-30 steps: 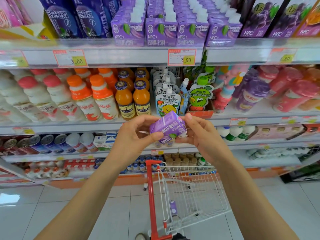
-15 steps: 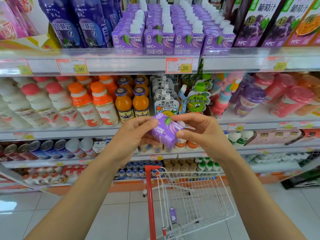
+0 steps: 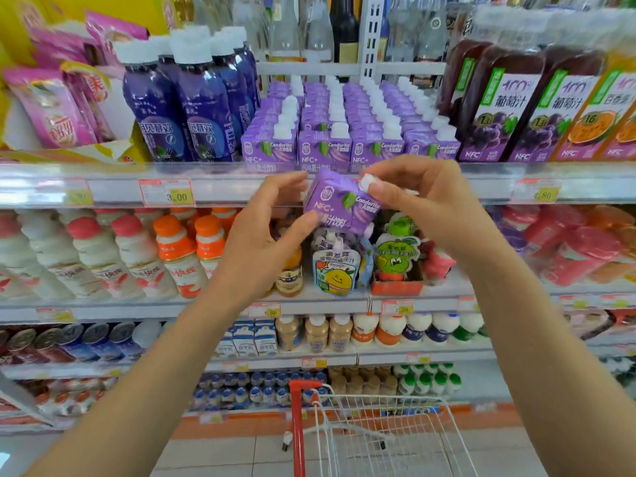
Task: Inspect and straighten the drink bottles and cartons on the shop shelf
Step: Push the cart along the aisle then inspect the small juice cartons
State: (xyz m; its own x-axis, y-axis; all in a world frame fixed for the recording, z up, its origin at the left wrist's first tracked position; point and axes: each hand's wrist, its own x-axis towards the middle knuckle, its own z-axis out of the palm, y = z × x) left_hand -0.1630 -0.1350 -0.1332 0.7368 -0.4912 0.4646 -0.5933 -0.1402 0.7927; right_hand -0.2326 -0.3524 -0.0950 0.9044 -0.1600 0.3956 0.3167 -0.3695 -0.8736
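Note:
A small purple juice carton (image 3: 339, 204) with a white cap is held tilted in front of the upper shelf's rail (image 3: 223, 187). My left hand (image 3: 265, 232) holds its left side between thumb and fingers. My right hand (image 3: 426, 201) pinches its white cap end from the right. Just behind stand rows of the same purple cartons (image 3: 347, 129), caps up, labels facing out.
Blue bottles (image 3: 192, 101) stand left of the cartons, dark grape juice bottles (image 3: 509, 108) to the right. Below are white bottles with red and orange caps (image 3: 137, 256) and pouches (image 3: 335, 266). A red-handled shopping cart (image 3: 378, 432) stands under my arms.
Both hands raised the purple carton from the middle shelf's height to the upper rail and turned it label-forward. The view tilted upward.

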